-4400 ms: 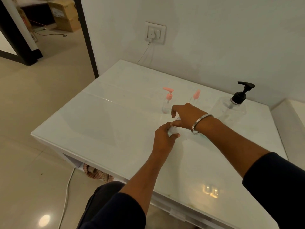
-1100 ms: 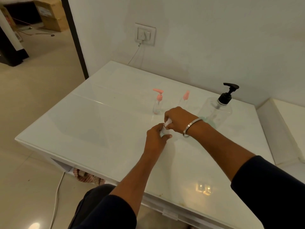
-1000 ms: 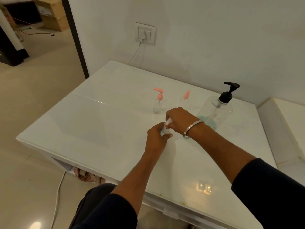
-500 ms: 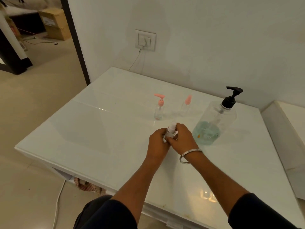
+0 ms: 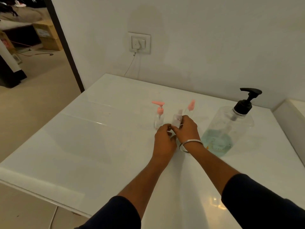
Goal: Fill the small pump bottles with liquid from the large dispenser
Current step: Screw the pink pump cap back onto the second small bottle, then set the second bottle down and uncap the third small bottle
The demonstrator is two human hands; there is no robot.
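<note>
1. Holding a small clear bottle [image 5: 177, 120] between both hands, the person has it raised just above the white table [image 5: 92, 146], in front of the other two bottles.
2. Fingers of the right hand [image 5: 187, 129] are closed around the bottle's body; the left hand [image 5: 164, 140] is curled shut at its lower end. Whether the left hand pinches the bottle itself or a loose cap cannot be told.
3. No coloured pump top shows on the held bottle, so it looks like it is being opened or closed; which one is unclear.
4. Two more small bottles stand just behind: one with a pink pump [image 5: 158, 115] to the left, another with a pink top [image 5: 190, 107] partly hidden behind the right hand. Both look empty or nearly so.
5. To the right stands the large dispenser [image 5: 231, 126] with its black pump on, a shallow pool of blue-green liquid at its bottom.
6. Judging from this, the filling has hardly started: all three small bottles appear to need liquid.
</note>
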